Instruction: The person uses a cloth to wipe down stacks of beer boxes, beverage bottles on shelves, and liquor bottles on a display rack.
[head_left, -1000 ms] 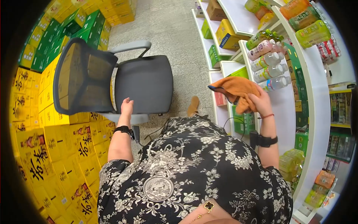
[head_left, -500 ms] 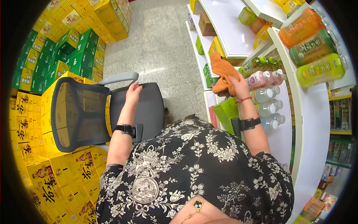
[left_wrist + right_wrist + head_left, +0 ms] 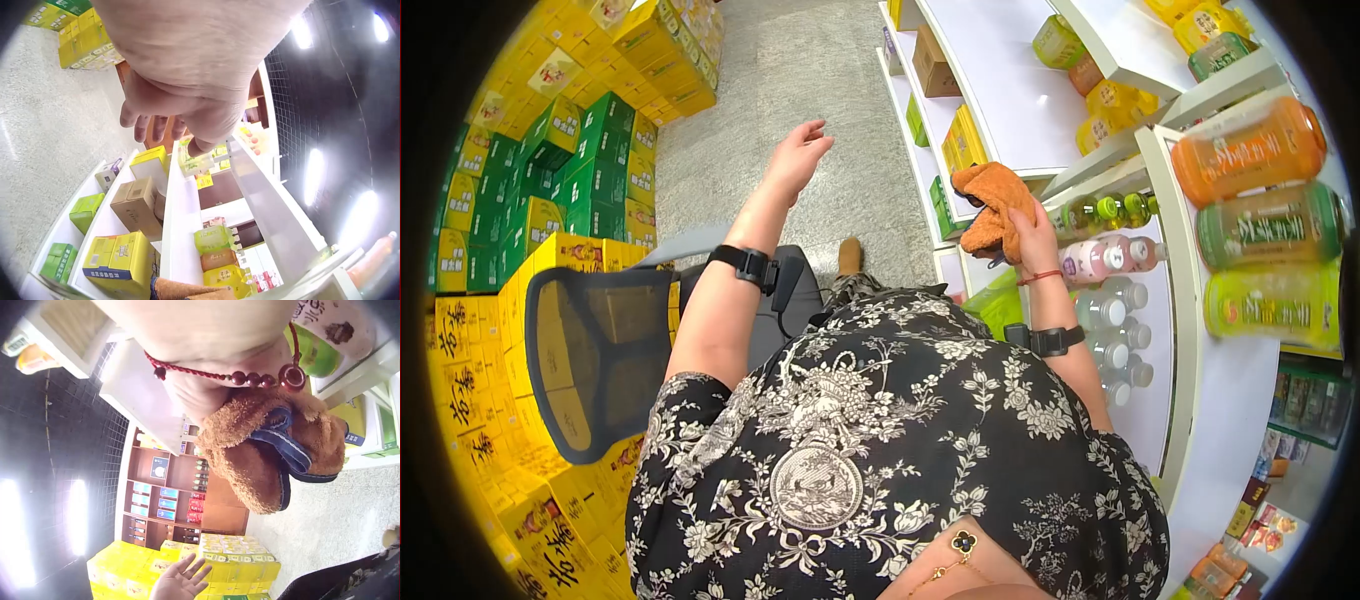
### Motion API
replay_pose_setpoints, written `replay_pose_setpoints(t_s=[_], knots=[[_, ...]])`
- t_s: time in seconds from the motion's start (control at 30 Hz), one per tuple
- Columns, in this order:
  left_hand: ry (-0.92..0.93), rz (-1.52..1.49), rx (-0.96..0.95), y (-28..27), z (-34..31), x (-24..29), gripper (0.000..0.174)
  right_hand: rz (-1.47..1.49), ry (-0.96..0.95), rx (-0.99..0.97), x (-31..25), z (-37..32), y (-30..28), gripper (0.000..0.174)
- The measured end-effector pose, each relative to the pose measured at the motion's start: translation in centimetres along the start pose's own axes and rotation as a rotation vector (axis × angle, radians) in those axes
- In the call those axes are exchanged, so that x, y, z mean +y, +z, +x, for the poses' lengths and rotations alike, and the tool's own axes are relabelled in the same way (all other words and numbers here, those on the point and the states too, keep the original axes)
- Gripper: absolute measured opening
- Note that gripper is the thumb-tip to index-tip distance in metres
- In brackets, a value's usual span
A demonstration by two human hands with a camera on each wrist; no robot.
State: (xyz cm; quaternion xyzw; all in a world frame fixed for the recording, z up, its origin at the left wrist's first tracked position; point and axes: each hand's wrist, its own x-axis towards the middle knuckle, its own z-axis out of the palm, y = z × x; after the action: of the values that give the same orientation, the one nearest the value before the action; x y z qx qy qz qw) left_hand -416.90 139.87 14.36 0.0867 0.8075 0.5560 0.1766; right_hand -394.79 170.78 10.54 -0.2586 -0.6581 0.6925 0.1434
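Note:
An orange-brown cloth (image 3: pixel 998 215) with a dark blue edge is bunched in my right hand (image 3: pixel 1036 240), beside the shelf with bottles. Up close in the right wrist view, the fluffy cloth (image 3: pixel 250 456) shows a blue loop, and the fingers gripping it are mostly hidden behind it. My left hand (image 3: pixel 797 160) is in the air over the floor, fingers loosely extended, holding nothing. In the left wrist view the left hand (image 3: pixel 181 75) has its fingers hanging relaxed, with shelves beyond.
A black office chair (image 3: pixel 600 350) stands at the left, partly under the left forearm. Yellow cartons (image 3: pixel 470 380) and green cartons (image 3: pixel 595 190) are stacked behind it. White shelves (image 3: pixel 1000 90) with bottles and boxes line the right. Grey floor (image 3: pixel 800 60) runs between.
My left hand has moved forward and right, past the chair seat. The right hand has shifted left with the cloth. In the head view the chair sits lower and further left.

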Motion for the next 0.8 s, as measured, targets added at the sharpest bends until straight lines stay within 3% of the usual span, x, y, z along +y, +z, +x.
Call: replay_pose_setpoints(t_s=[0.27,0.4,0.47,0.53,0.6,0.73,0.8], knots=[[-0.005,0.101,-0.196,1.3,15.3,-0.6,0.052,0.027,-0.002,0.349,1.2,10.5,1.2,0.05],[-0.019,0.128,-0.269,-0.4,23.4,-1.6,0.054,-0.076,-0.055,0.526,3.2,16.6,0.8,0.05],[-0.006,0.167,-0.287,-1.6,27.1,-1.6,0.054,-0.164,-0.051,0.738,3.0,18.7,0.7,0.05],[-0.007,0.219,-0.286,-2.4,30.7,-1.3,0.054,-0.106,-0.056,0.809,2.4,20.2,0.3,0.049],[0.007,0.232,-0.315,-2.5,34.0,-0.8,0.053,-0.283,-0.151,1.058,1.5,20.3,0.2,0.052],[0.067,0.286,-0.35,-1.1,38.4,0.9,0.052,-0.555,-0.062,1.066,2.3,20.0,-0.6,0.058],[0.108,0.288,-0.382,0.2,40.5,1.0,0.051,-1.441,0.21,0.784,6.4,20.0,-1.0,0.063]])
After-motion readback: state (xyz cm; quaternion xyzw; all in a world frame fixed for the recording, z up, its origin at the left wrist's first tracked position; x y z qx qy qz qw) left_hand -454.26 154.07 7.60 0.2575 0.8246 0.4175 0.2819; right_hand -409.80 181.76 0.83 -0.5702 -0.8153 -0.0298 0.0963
